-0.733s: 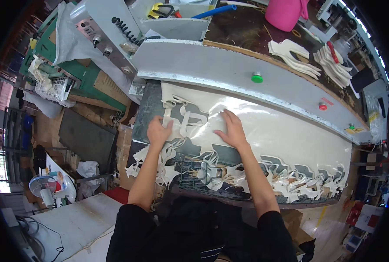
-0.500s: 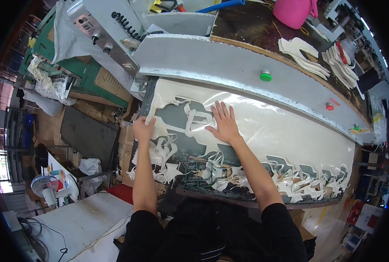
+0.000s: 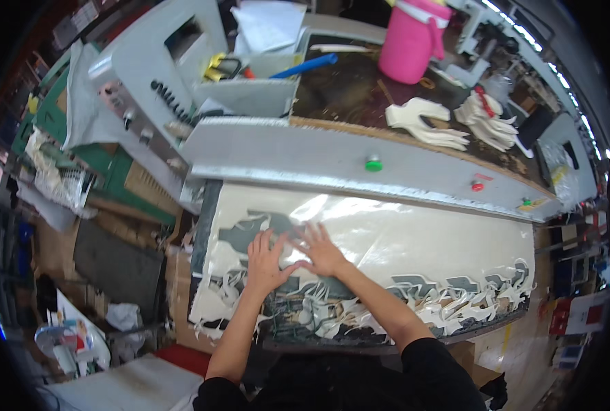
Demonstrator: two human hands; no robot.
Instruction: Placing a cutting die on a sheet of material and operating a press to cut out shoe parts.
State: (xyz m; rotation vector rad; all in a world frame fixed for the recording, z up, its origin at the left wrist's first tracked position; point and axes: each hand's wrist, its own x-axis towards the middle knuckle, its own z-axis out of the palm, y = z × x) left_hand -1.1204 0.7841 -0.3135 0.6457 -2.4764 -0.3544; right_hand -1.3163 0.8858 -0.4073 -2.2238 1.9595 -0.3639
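Observation:
A glossy cream-white sheet (image 3: 428, 233) covers the machine's grey-green bed (image 3: 236, 240), which shows through cut-out openings. Over one of these openings, my left hand (image 3: 267, 264) lies with its fingers stretched forward. Close beside it on the right, my right hand (image 3: 323, 255) is spread out flat, slightly blurred at the fingertips; the two thumbs nearly meet. I cannot make out anything held in either hand. Curled white offcuts (image 3: 319, 312) hang and bunch along the sheet's near edge, below both hands.
Beyond the sheet runs a grey machine beam (image 3: 284, 154) with a green button (image 3: 373, 164) and a red button (image 3: 478, 185). On the dark top stand a pink jug (image 3: 411, 48) and stacks of cut white pieces (image 3: 425, 123). A control box (image 3: 123, 113) rises at the left.
My left hand has let go of the sheet's left edge and moved right, beside my right hand. My right hand has shifted slightly left. The white strip loop in the opening no longer shows. The view has tilted up.

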